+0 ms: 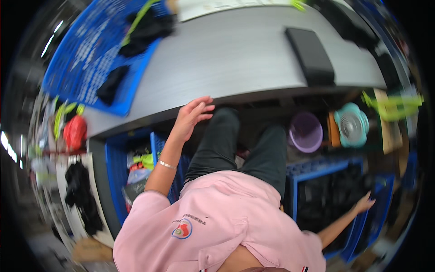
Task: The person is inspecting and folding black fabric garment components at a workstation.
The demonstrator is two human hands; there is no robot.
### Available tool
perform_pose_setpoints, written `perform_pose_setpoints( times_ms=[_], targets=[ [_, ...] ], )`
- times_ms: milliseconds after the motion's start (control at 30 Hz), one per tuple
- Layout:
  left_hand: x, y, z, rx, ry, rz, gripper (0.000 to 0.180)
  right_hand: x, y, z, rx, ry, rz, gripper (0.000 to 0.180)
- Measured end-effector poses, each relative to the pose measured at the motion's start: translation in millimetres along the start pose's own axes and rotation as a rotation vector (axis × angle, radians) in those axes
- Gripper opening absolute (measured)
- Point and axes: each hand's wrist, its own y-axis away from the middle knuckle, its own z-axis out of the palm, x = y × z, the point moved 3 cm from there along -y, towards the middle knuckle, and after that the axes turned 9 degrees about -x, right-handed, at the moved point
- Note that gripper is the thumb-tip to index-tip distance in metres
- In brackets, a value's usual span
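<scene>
My left hand [192, 117] hovers at the front edge of the grey table [217, 54], above my left knee. Its fingers are stretched out and slightly apart, with nothing in them. Low on the right, my right hand [364, 204] reaches out over a blue crate [294, 195] filled with black items [324, 192]. Two of its fingertips show apart, and I see nothing held; the rest of that hand is small and blurred. A second blue crate [389, 190] stands just beyond it.
On the table are a blue basket [77, 59] with black pieces and a dark flat box [310, 54]. A purple bucket [306, 132] and a turquoise fan [351, 126] stand to the right under the table edge. Another blue crate [115, 181] sits left of my legs.
</scene>
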Motion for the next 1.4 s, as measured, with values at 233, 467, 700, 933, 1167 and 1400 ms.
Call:
perform_pose_setpoints(
  times_ms=[233,467,700,933,1167,1400],
  targets=[
    [81.2,-26.7,-145.6,0.785,-1.03,0.466,0.024,-130.8,220.7,176.4,-0.862,-0.513,0.219,0.044],
    [132.9,-37.5,-310.8,1.726,-1.878,0.261,0.034,-249.4,352.1,162.7,-1.063,-0.299,-0.484,0.045],
    [140.2,-6.2,-349.3,1.658,-1.564,0.133,0.017,-308.4,380.1,142.8,-1.201,-0.332,-0.481,0.038],
    [127.3,-39.1,-177.1,0.803,-0.427,0.588,0.02,-415.6,419.8,119.6,-1.381,-0.579,-0.661,0.033],
    [75.7,-55.8,-34.6,0.425,-0.077,0.462,0.017,-540.5,464.0,69.7,-0.773,-0.785,-1.289,0.068],
    [70.7,-32.3,53.6,0.132,-0.212,0.607,0.059,-567.7,444.3,105.0,-1.009,-0.976,-0.607,0.042]
  ],
)
